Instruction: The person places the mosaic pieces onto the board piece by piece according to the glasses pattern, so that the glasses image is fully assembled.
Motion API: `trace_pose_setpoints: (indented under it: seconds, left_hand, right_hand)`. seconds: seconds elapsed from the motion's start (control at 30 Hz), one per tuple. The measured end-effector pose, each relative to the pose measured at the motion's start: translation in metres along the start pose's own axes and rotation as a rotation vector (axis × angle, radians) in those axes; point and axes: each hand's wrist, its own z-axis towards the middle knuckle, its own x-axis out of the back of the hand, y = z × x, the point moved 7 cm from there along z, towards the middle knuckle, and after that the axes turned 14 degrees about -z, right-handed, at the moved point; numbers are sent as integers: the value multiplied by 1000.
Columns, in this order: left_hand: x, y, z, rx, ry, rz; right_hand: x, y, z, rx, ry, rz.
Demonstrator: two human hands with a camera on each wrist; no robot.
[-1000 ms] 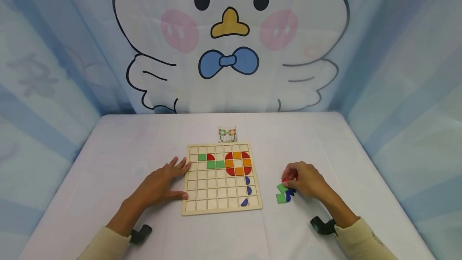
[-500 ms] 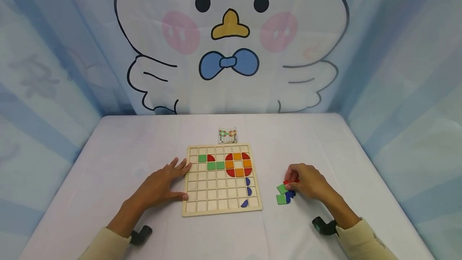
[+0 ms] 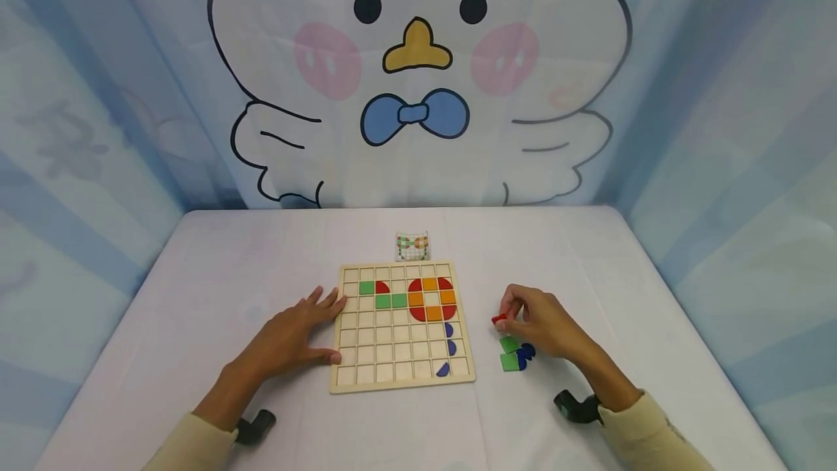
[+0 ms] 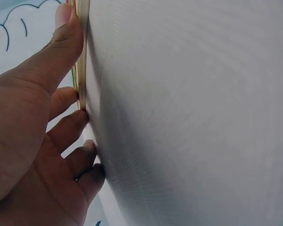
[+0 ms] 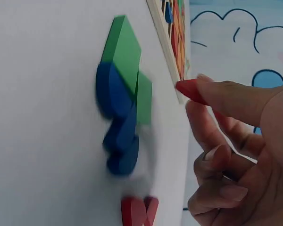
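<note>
My left hand (image 3: 288,336) rests at the left edge of a wooden grid board (image 3: 366,376), fingers spread. The left wrist view shows its thumb and fingertips along the board's rim (image 4: 83,52). Between thumb and forefinger, my right hand (image 3: 539,320) pinches a small red block (image 5: 193,90), raised to the right of the board. Below that hand lie green square blocks (image 5: 127,52) and several dark blue half-round blocks (image 5: 115,89). Two more red blocks (image 5: 134,211) lie on the table in the right wrist view; in the head view the hand hides them.
Set into the board are green squares (image 3: 391,301), red quarter-rounds (image 3: 416,313), orange squares (image 3: 429,284) and blue half-rounds (image 3: 443,369). A small pattern card (image 3: 412,246) lies behind the board on the white table (image 3: 261,253). A printed cloth (image 3: 418,166) hangs behind.
My right hand has lifted the red block away from the loose pile and moved left and slightly back with it. My left hand stays at the board's edge.
</note>
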Motion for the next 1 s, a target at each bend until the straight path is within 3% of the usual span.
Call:
trace_pose_setpoints:
  seconds: [0.47, 0.77, 1.0]
  left_hand:
    - [-1, -1, 0, 10, 3, -3]
    - [0, 0, 0, -4, 13, 5]
    - [-2, -2, 0, -3, 13, 6]
  right_hand:
    - [-19, -48, 25, 17, 50, 54]
    - [-27, -82, 38, 140, 38, 75]
    - [-30, -104, 46, 156, 65, 67]
